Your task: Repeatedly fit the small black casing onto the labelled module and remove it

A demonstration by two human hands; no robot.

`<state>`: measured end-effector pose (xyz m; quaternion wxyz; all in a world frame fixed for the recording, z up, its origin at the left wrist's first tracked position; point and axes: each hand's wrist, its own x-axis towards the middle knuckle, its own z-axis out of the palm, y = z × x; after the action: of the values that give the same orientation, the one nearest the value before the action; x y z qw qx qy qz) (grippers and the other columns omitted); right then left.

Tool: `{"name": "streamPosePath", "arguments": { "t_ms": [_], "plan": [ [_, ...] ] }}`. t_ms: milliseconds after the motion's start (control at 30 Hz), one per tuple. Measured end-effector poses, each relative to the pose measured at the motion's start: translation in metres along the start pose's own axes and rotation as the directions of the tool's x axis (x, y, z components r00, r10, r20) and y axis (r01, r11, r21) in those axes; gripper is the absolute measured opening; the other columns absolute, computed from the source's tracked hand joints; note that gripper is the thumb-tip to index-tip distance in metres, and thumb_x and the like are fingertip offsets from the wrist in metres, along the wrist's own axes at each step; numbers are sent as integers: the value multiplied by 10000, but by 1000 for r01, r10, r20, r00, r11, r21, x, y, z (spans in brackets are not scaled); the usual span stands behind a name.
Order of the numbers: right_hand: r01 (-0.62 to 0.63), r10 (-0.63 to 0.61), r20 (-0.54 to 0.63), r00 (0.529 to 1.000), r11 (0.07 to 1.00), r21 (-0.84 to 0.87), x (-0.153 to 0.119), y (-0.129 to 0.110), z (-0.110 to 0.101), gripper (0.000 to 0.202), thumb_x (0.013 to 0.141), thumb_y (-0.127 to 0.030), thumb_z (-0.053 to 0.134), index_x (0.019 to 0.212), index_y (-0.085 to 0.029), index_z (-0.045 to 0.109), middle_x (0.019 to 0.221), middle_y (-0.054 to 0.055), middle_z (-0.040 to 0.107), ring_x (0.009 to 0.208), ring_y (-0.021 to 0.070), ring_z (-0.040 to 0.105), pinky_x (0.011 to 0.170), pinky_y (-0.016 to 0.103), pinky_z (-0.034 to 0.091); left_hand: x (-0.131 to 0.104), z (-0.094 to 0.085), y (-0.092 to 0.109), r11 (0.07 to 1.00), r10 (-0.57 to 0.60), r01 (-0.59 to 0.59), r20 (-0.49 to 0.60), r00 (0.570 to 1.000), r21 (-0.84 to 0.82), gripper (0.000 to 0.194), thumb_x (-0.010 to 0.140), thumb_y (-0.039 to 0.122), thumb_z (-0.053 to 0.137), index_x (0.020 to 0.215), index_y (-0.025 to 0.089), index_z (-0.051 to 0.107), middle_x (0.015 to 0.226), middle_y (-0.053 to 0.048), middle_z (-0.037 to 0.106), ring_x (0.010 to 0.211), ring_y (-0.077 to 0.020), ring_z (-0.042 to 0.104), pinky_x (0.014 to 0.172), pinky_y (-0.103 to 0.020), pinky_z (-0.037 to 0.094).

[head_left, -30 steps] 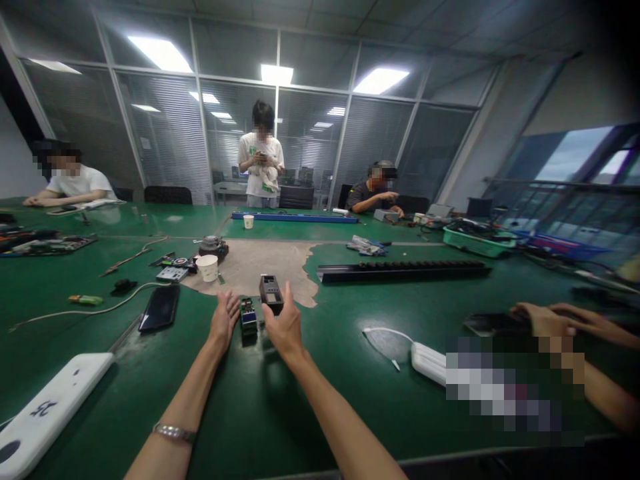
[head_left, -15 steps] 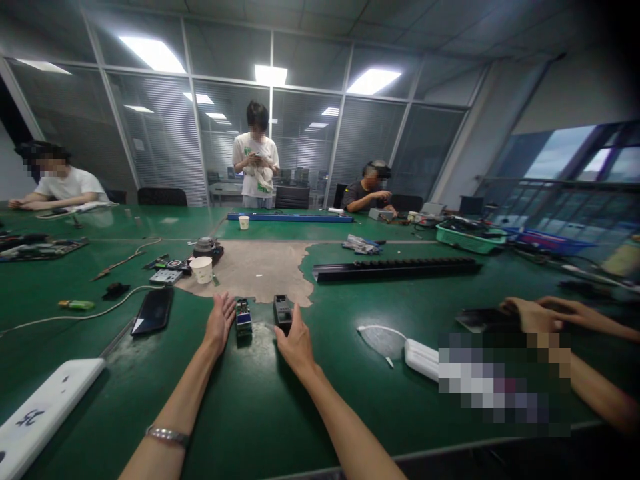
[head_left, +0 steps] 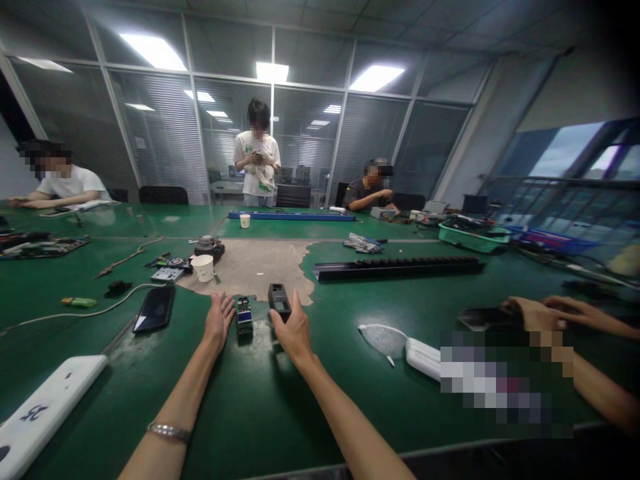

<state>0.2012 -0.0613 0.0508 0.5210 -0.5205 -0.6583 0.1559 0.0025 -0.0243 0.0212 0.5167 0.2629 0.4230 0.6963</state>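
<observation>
Far left, a white device lies near the table edge; a black phone and a paper cup sit further in on the green table. Left hand is open, fingers spread, resting just left of a small green-and-blue module — beside it, contact unclear. Right hand is closed around the near end of a black handheld unit, tilted up off the table. Step in hand looks like handling the two parts side by side; the next move likely calls for a steady grip and lining the unit up with the module. Right — a white adapter, and another person's hands.
</observation>
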Motion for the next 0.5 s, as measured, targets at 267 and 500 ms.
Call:
{"name": "streamPosePath", "arguments": {
  "t_ms": [267, 500],
  "plan": [
    [32, -30, 123, 992, 999, -14, 2, -52, 40, 833, 771, -332, 614, 1424, -75, 166, 1227, 180, 553, 1100, 270, 555, 903, 352, 447, 1, 0, 2, 1000, 2, -1, -30, 1000, 25, 665, 848, 627, 299, 1341, 193, 402, 1354, -144, 449, 1239, -205, 431, 1003, -344, 352],
    [14, 20, 184, 983, 983, -182, 3, -63, 59, 825, 773, -320, 588, 1417, -36, 158, 1169, 213, 573, 1036, 302, 583, 852, 367, 453, 2, 0, 2, 1000, 22, -21, -48, 999, 7, 680, 854, 614, 303, 1358, 165, 384, 1351, -157, 450, 1223, -197, 450, 1009, -325, 343]
  ]
}}
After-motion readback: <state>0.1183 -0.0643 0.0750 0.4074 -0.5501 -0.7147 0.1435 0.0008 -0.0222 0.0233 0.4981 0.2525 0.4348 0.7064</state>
